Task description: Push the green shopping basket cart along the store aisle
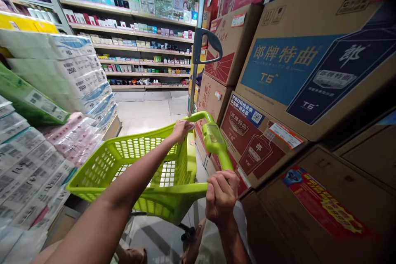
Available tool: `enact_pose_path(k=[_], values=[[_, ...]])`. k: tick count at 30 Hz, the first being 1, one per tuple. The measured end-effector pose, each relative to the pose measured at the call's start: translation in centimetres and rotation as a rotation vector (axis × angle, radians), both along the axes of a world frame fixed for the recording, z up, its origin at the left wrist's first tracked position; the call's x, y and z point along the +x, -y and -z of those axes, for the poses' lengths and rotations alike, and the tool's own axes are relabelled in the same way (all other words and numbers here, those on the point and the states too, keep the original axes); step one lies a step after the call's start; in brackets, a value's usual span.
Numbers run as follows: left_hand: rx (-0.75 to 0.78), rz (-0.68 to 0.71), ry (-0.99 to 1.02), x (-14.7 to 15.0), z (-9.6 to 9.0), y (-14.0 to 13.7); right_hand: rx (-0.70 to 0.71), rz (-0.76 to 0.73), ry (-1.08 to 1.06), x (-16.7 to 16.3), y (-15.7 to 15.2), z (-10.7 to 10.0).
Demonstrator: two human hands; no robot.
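- Green shopping basket [136, 169] stands tilted in a store aisle, its open mouth facing up and left, empty as far as the mesh shows.
- Its green handle [213, 138] curves from the basket's far rim down to the near right corner; the long axis runs away from the person, slanting up and left.
- Left hand [181, 128] reaches across the basket and closes over the far top end of the handle, fingers curled on it.
- Right hand [221, 196] wraps tightly round the handle's near lower end, at the basket's near right corner; this hand is closer to the body.
- Stacked cardboard boxes [297, 90] rise just right of the basket, close by the handle.
- Packs of tissue [46, 140] pile up left of the basket.
- Shelves of goods [139, 45] stand well beyond the basket.
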State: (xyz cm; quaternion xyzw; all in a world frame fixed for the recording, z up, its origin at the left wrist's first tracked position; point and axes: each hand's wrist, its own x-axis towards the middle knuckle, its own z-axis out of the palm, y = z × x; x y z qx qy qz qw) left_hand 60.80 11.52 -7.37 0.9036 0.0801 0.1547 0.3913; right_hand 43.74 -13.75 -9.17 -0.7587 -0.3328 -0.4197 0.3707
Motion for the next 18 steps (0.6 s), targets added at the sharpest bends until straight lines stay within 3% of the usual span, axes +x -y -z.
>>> enact_pose_path(k=[2,4,10,18], values=[[0.032,-0.056,-0.001,0.3,0.2,0.0,0.002,0.010,0.011,0.4,-0.2,0.1],[0.050,0.004,0.027,-0.5,0.7,0.0,0.028,0.028,-0.002,0.6,-0.4,0.1],[0.054,0.445,0.085,-7.4,1.2,0.4,0.059,0.058,-0.013,0.7,-0.7,0.1],[0.112,0.748,-0.025,-17.1,-2.9,3.8,-0.029,0.076,-0.039,0.6,0.0,0.2]])
